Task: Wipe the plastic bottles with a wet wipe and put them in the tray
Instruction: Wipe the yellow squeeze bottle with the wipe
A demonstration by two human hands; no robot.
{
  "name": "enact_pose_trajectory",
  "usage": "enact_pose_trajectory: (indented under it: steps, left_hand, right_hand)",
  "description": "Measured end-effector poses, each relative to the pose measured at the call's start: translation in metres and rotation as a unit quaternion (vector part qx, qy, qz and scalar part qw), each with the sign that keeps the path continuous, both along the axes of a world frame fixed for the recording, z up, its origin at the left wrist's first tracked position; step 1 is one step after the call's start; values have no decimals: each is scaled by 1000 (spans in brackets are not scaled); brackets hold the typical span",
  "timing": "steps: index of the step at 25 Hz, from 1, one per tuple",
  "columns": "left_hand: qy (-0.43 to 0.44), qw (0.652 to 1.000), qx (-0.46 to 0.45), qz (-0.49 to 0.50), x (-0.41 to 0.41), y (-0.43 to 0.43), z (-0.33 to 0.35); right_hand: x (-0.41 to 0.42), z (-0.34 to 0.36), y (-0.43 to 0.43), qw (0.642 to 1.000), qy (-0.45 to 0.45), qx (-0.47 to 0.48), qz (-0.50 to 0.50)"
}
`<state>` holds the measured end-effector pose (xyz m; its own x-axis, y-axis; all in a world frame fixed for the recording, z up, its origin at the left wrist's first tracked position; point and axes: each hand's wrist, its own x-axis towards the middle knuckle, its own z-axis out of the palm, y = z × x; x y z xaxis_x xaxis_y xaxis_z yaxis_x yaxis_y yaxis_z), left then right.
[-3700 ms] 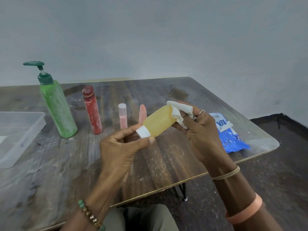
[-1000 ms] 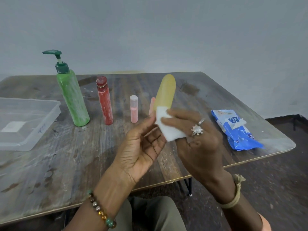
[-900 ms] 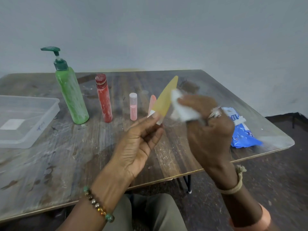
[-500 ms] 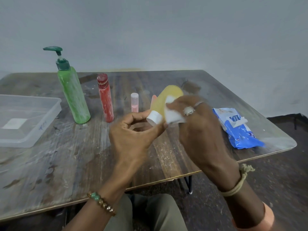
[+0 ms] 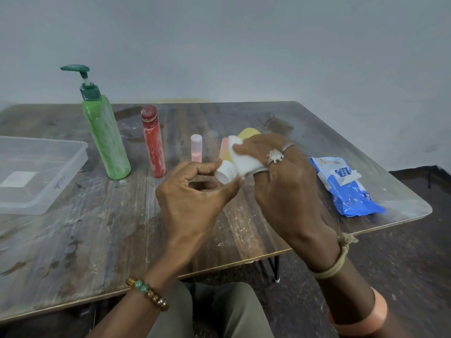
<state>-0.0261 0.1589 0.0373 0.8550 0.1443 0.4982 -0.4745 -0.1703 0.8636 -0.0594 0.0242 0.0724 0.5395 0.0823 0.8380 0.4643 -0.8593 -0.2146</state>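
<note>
Most of the yellow bottle [image 5: 249, 132] is hidden: the wet wipe [image 5: 244, 162] and the right hand [image 5: 280, 181] cover its body, leaving only the rounded end and a sliver of its side. That hand's fingertips [image 5: 238, 149] are blurred. Just left of the yellow bottle, a peach-coloured bottle [image 5: 224, 148] shows only a strip. Well left of the yellow bottle, the clear tray [image 5: 73, 154] is cut off by the frame edge, and the blue scrawl [image 5: 59, 182] on its wall is too small to read.

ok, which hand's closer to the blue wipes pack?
Right. The right hand, holding the wet wipe round the yellow bottle, sits beside the wipes pack, apart from it. The left hand pinches the bottle's white cap, farther off.
</note>
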Motion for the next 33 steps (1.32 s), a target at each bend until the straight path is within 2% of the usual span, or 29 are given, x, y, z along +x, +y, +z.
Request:
enact_pose_trajectory:
  steps: [4, 7, 9, 11, 13, 15, 17, 20, 23, 26, 28, 30, 33]
  left_hand:
    - [-23, 1000, 8, 4, -1, 0, 2]
    - [-16, 1000, 2, 2, -2, -1, 2]
    - [-13, 1000, 2, 1, -3, -1, 3]
    - [5, 1000, -12, -9, -3, -1, 3]
    - [33, 998, -35, -29, -2, -2, 3]
    - [66, 994, -73, -52, -2, -4, 1]
    - [102, 981, -141, -87, 0, -5, -1]
    - [129, 965, -194, -123, 1, -8, -5]
    - [136, 957, -217, -135, -1, -10, -5]
    - [142, 948, -240, -154, -1, -11, -6]
    - [159, 939, -260, -158, -1, -12, -7]
    - [196, 920, -294, -168, 3, -13, -9]
    - [246, 886, -333, -209, 6, -16, -11]
  right_hand:
    - [-2, -5, 1, 999, 6, -46, 26]
    - [-2, -5, -4, 1000, -18, 9, -22]
    - [-5, -9, -5, 1000, -2, -1, 15]
    - [-6, -9, -5, 1000, -3, -10, 17]
    - [-4, -8, -8, 998, -31, 19, -42]
    - [-6, -13, -8, 999, -33, 16, -28]
    - [-8, -16, -7, 1000, -20, 13, 13]
    - [-6, -14, -12, 996, -16, 75, -42]
    - [-11, -16, -10, 999, 20, 42, 25]
    - [-10, -10, -17, 990, 27, 139, -12]
    - [-11, -12, -20, 987, 28, 158, -13]
    - [-12, -17, -20, 988, 42, 150, 5]
    - [-11, -17, -22, 981, 37, 188, -20]
